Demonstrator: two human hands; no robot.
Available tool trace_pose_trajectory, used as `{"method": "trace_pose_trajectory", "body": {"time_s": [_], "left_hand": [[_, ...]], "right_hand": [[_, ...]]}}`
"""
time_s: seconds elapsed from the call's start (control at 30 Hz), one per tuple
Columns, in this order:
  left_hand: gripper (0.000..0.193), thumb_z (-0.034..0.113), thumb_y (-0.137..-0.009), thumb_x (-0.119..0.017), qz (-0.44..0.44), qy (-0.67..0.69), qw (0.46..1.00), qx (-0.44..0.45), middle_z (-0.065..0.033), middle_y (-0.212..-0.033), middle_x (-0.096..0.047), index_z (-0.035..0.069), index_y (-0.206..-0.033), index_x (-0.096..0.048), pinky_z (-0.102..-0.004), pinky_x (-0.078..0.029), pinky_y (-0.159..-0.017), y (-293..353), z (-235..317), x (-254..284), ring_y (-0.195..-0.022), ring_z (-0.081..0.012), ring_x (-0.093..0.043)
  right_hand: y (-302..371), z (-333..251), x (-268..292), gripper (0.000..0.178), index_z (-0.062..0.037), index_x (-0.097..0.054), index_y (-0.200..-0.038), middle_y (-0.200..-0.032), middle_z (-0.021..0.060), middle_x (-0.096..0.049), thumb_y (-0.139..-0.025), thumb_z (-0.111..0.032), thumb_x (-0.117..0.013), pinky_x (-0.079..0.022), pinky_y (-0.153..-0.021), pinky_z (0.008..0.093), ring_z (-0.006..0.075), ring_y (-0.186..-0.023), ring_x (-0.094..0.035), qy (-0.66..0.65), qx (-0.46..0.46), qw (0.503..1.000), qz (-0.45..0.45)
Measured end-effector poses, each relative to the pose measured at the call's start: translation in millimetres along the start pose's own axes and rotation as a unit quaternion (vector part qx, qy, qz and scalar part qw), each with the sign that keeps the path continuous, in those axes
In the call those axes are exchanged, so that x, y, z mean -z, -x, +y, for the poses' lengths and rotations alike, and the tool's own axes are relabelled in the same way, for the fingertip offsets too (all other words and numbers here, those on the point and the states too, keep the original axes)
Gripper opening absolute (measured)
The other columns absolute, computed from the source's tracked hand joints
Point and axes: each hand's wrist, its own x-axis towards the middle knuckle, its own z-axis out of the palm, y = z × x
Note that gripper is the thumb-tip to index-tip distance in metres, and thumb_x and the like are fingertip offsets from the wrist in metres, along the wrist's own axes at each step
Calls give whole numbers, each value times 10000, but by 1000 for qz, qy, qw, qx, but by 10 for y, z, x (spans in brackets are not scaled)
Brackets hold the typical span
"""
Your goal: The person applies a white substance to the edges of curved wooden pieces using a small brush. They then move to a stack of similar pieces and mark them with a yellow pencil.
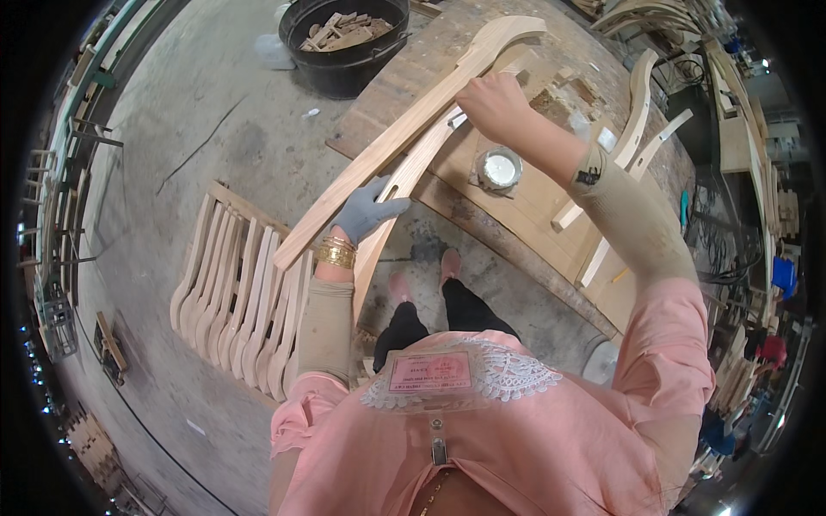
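My left hand [366, 209], in a grey glove, grips a slotted wooden leg [415, 169] near its slot, the thumb lying across it. Alongside lies a long wooden leg [379, 146], its far end curved; both pieces reach past the workbench's near left edge. My right hand [496, 107], bare, is closed over the slotted leg's far part. A small pale piece shows beside the fist, but what the fingers hold is hidden. Just below that hand, an open round container [499, 169] of white stuff stands on the bench.
The workbench [379, 95] carries cardboard [551, 232] and more curved wooden pieces [638, 103] at right. A black tub [344, 73] of wood scraps stands beyond it. On the floor at left, a row of curved wooden legs [232, 292] rests near my left forearm.
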Motion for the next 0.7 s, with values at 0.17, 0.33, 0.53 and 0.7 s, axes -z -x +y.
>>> {"method": "trace_pose_trajectory", "body": {"time_s": [0.17, 0.33, 0.53, 0.7], "left_hand": [[590, 432, -751, -708, -5, -7, 1000, 1, -38, -933, -619, 20, -1160, -603, -268, -466, -747, 62, -43, -31, -828, -122, -563], [558, 389, -772, -701, 20, -3, 1000, -5, -50, -960, -629, 12, -1171, -599, -263, -467, -754, 61, -139, 5, -849, -117, -562], [594, 351, -799, -667, -5, 17, 999, -47, -125, -1130, -617, -38, -1228, -534, -295, -442, -890, -304, -104, -243, -1020, -157, -563], [609, 390, -801, -658, 122, -110, 981, -102, -183, -1113, -632, -24, -1231, -536, -301, -451, -879, -784, -223, -466, -1040, -210, -599]], "right_hand": [[198, 158, -300, 56, -113, -609, -788, -797, 42, -594, -733, -121, -610, -471, -627, 354, 199, -828, -592, 86, 91, 961, 248], [511, 444, -290, 120, -128, -627, -879, -824, 61, -611, -770, -124, -577, -481, -664, 376, 232, -835, -602, -43, -31, 963, 263], [1256, 704, -718, 143, -114, -638, -894, -849, 99, -637, -786, -111, -545, -495, -672, 416, 302, -817, -619, -191, -209, 945, 163], [1224, 401, -1304, 128, -104, -642, -841, -833, 111, -635, -758, -85, -546, -505, -653, 418, 304, -784, -633, -163, -224, 955, 103]]}}
